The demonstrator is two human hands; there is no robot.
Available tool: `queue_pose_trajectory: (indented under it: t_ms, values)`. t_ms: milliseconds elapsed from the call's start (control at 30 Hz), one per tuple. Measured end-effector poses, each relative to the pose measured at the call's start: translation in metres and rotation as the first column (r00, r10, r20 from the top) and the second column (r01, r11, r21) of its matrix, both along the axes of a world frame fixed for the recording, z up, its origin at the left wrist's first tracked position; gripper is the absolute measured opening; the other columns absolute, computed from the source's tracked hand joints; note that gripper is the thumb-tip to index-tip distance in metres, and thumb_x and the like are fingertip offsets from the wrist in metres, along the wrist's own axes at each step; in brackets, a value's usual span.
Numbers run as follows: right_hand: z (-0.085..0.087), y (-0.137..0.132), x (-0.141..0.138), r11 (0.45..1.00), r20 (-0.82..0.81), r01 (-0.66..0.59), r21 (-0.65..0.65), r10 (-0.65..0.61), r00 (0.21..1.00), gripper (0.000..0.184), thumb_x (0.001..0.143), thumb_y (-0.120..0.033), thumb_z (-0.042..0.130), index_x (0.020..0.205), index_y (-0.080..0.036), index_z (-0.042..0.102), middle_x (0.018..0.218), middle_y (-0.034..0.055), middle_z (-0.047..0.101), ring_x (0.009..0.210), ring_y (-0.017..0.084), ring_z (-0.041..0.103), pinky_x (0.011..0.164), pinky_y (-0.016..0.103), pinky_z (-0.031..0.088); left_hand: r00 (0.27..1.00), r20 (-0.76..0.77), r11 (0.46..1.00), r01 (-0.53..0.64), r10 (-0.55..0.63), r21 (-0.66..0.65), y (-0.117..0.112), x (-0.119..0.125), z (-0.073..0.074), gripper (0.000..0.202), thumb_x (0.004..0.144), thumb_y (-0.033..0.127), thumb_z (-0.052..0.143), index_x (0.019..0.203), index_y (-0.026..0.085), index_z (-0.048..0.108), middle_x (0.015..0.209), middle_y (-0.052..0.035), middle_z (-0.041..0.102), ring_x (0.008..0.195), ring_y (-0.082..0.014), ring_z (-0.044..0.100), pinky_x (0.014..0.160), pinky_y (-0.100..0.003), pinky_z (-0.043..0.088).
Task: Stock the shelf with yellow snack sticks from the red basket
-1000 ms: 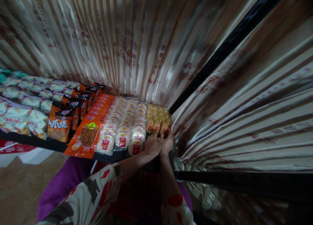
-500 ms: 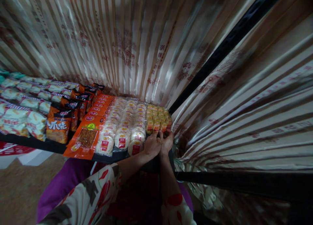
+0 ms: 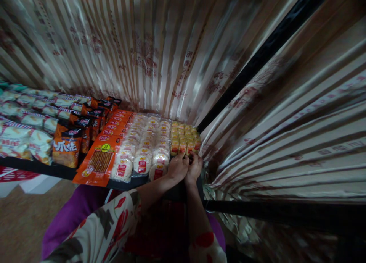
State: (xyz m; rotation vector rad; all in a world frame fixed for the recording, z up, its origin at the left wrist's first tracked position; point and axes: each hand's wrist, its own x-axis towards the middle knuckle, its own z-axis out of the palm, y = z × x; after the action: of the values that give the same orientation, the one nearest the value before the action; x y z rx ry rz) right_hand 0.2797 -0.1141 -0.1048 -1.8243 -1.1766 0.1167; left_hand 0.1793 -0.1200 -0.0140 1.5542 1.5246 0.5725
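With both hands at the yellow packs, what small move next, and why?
Perhaps a gentle push to square up the yellow packs: the left hand and right hand sit close together at their front edge, and the packs stand in tight rows.

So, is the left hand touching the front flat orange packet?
Apart: the head view shows round white packs between the left hand and that orange packet.
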Motion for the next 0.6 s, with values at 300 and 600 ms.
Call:
queue_pose_trajectory:
  t_ms: [300,600]
  values:
    - [-0.0053,-0.0005,0.0027,1.000,0.027,-0.025,0.012,0.025,0.999,0.037,0.081,-0.040,0.044,0.104,-0.018,0.064,0.098,0.0101,0.055,0.093,0.023,0.052,0.084,0.038,0.046,1.000,-0.004,1.000,0.000,0.000,0.012,0.0037,0.0035,-0.0073,0.037,0.086,0.019,0.043,0.120,0.016,0.060,0.121,-0.0092,0.064,0.115,-0.0187,0.057,0.102,-0.026,0.042]
    - [-0.0020,-0.0011,0.0044,0.999,0.034,-0.041,-0.004,0.041,0.999,0.040,0.077,-0.040,0.045,0.103,-0.015,0.063,0.098,0.0117,0.055,0.091,0.024,0.052,0.083,0.039,0.046,1.000,-0.003,0.999,0.012,-0.012,0.048,0.0005,0.0039,-0.0024,0.035,0.092,0.022,0.038,0.117,0.010,0.061,0.119,-0.0148,0.064,0.112,-0.0220,0.059,0.100,-0.030,0.043]
